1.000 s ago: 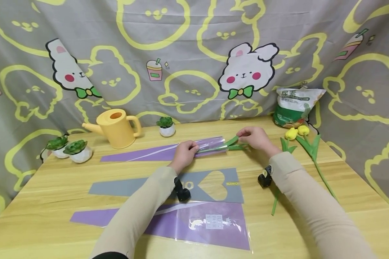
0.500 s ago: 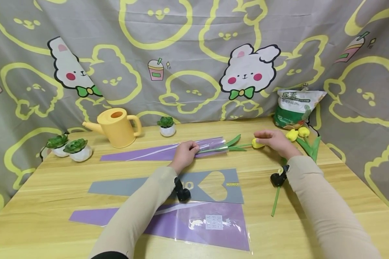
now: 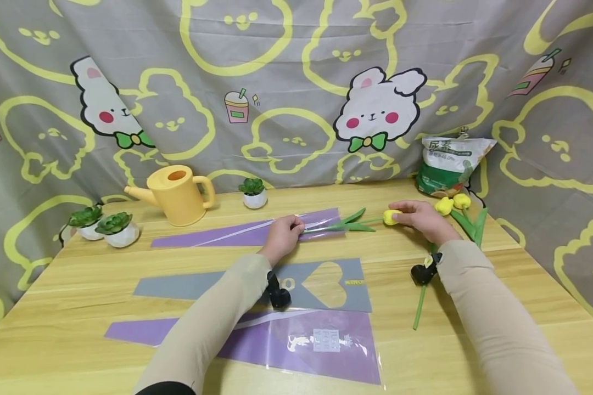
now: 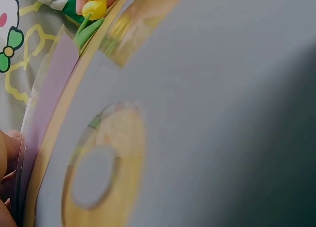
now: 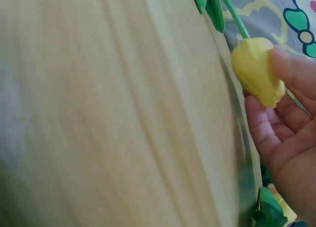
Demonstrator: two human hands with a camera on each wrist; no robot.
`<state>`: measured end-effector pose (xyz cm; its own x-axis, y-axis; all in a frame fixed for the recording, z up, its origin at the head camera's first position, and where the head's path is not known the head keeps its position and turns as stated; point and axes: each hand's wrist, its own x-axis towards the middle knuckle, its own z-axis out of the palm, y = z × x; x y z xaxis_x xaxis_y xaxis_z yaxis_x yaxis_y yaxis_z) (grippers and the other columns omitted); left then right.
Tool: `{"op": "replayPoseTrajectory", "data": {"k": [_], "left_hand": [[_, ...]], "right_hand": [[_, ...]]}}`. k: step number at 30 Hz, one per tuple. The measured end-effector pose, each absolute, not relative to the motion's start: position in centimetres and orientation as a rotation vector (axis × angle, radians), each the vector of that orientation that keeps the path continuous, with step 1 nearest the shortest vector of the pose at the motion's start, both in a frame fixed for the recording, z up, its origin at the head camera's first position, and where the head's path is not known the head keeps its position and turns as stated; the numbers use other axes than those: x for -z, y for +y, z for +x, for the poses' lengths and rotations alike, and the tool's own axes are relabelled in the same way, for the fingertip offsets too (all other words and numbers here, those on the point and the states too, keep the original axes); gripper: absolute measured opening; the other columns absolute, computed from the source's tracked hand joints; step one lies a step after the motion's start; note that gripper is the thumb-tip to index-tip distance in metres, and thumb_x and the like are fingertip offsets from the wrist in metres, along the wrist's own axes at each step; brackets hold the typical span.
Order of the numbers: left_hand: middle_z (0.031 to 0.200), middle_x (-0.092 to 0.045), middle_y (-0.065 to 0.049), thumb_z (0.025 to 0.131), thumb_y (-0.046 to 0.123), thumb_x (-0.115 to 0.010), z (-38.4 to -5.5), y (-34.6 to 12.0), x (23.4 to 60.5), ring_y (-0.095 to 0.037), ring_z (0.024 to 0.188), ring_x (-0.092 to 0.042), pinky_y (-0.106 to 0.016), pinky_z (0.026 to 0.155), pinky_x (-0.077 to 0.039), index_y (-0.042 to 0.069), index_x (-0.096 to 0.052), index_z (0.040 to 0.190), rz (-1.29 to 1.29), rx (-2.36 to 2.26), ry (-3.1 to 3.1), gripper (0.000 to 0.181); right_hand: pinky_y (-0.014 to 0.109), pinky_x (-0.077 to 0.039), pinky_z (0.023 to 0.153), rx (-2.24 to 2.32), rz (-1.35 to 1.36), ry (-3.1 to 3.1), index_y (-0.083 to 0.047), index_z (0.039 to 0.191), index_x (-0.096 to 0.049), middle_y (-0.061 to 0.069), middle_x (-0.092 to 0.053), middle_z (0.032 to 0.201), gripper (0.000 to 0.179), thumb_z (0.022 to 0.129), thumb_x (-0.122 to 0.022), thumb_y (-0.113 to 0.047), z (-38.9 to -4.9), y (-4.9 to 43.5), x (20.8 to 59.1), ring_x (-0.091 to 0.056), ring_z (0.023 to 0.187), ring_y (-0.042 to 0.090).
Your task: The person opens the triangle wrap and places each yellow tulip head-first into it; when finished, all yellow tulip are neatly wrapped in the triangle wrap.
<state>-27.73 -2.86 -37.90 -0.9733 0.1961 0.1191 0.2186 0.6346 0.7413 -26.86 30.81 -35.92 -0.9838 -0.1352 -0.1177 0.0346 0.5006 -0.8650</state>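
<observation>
With thumb and fingers, my right hand (image 3: 422, 219) pinches the yellow head of an artificial tulip (image 3: 390, 217); the right wrist view shows the tulip head (image 5: 256, 71) between thumb and fingers. The tulip's stem and green leaves point left, over the wide end of a purple-and-clear flower wrapping sleeve (image 3: 247, 234). My left hand (image 3: 283, 236) pinches this sleeve near its middle, where the stem's lower end reaches the fingertips. In the left wrist view, part of the left hand (image 4: 9, 172) shows at the edge of the purple sleeve (image 4: 52, 91).
A grey sleeve with a heart window (image 3: 296, 274) and another purple sleeve (image 3: 257, 345) lie nearer. Two more yellow tulips (image 3: 445, 206) lie right, partly under the right arm. Behind stand a watering can (image 3: 180, 197), small potted succulents (image 3: 253, 193) and a green-white bag (image 3: 449, 164).
My right hand has moved right from the tulip's leaves to its yellow head and taken hold of it. My left hand has stayed on the sleeve.
</observation>
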Motion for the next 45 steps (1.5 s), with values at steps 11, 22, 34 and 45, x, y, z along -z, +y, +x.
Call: {"op": "replayPoseTrajectory", "data": {"k": [11, 22, 34, 45], "left_hand": [[0.077, -0.060, -0.003, 0.092, 0.015, -0.057, -27.6, -2.5, 38.1, -0.018, 0.075, -0.053, -0.032, 0.073, -0.045, 0.008, -0.063, 0.083, -0.423, 1.237, -2.775, 0.013], [0.084, -0.064, -0.007, 0.092, 0.013, -0.056, -27.5, -2.3, 37.9, -0.020, 0.080, -0.056, -0.035, 0.077, -0.048, 0.006, -0.064, 0.088, -0.442, 1.257, -2.749, 0.011], [0.089, -0.067, -0.010, 0.091, 0.012, -0.057, -27.3, -2.1, 37.8, -0.024, 0.086, -0.060, -0.038, 0.082, -0.048, 0.004, -0.063, 0.088, -0.485, 1.238, -2.677, 0.011], [0.088, -0.067, -0.009, 0.091, 0.012, -0.057, -27.3, -2.0, 37.9, -0.023, 0.085, -0.060, -0.038, 0.081, -0.048, 0.005, -0.063, 0.087, -0.484, 1.252, -2.638, 0.011]], "right_hand": [[0.021, -0.046, 0.082, 1.699, -0.038, 2.525, 0.005, 0.132, -0.044, -0.018, -0.055, 0.094, 0.054, 0.091, -0.060, -0.025, -26.8, 29.4, 35.8, -0.055, 0.084, -0.004], [0.020, -0.049, 0.080, 1.862, -0.110, 2.404, 0.011, 0.130, -0.043, -0.016, -0.060, 0.092, 0.049, 0.091, -0.059, -0.014, -27.3, 27.3, 36.3, -0.058, 0.082, -0.002], [0.020, -0.048, 0.084, 1.948, -0.151, 2.278, 0.015, 0.129, -0.041, -0.004, -0.058, 0.099, 0.044, 0.091, -0.055, -0.003, -27.5, 25.4, 36.9, -0.059, 0.085, 0.000], [0.018, -0.048, 0.083, 1.985, -0.149, 2.205, 0.015, 0.129, -0.040, 0.005, -0.057, 0.107, 0.042, 0.091, -0.051, 0.002, -27.9, 24.0, 37.4, -0.060, 0.086, 0.001]]}}
